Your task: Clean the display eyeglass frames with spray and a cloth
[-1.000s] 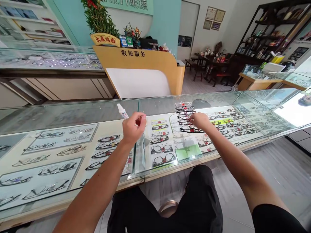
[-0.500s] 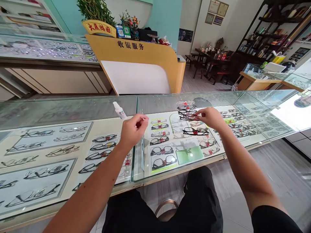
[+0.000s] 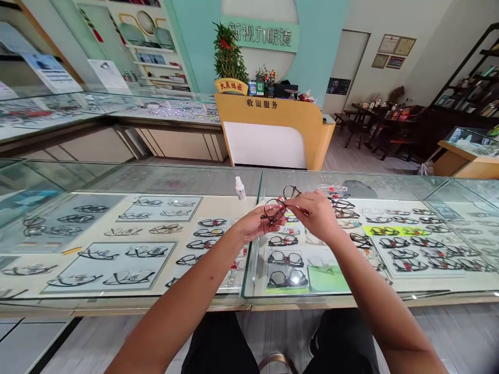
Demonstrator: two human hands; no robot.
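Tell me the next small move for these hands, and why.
Probably steady the glasses with the left hand before the right hand regrips: the right hand pinches them, and the left hand shows right behind part of them.

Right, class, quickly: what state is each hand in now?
Left hand: closed, holding a pair of dark-rimmed glasses.
Right hand: closed, pinching the same dark-rimmed glasses.

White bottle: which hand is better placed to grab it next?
Probably the left hand: it's nearer the white bottle. The right hand is farther off. Both are on the dark-rimmed glasses.
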